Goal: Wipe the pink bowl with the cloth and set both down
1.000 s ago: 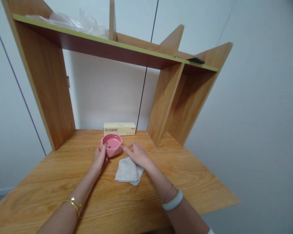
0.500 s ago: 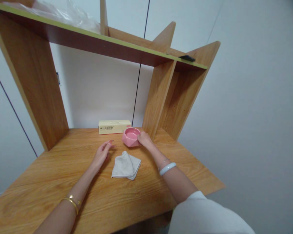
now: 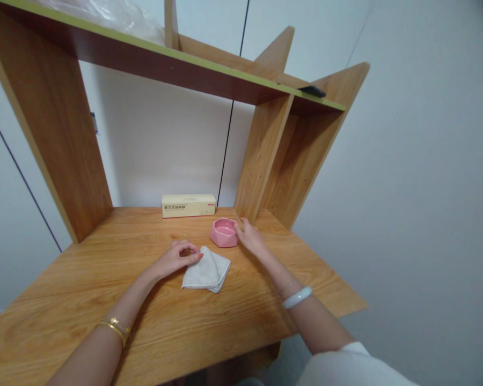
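A folded light grey cloth [image 3: 207, 272] lies on the wooden desk. My left hand [image 3: 180, 256] is at its upper left edge, with thumb and index fingertip close together on the fabric. Just behind the cloth, a pink faceted ashtray [image 3: 224, 238] rests upright on the desktop. My right hand [image 3: 249, 235] is at the ashtray's right side, thumb at the rim; part of the grip is hidden from this angle.
A cream-coloured box [image 3: 189, 206] with printed lettering stands at the back of the desk [image 3: 153, 316]. A wooden shelf unit [image 3: 261, 155] rises around it. Clear plastic wrapping [image 3: 121, 16] and a dark flat object [image 3: 313, 90] lie on the upper shelf.
My left hand has moved right onto the edge of the cloth. The ashtray, tilted in my right hand before, now sits level slightly further right. The cloth has stayed in place.
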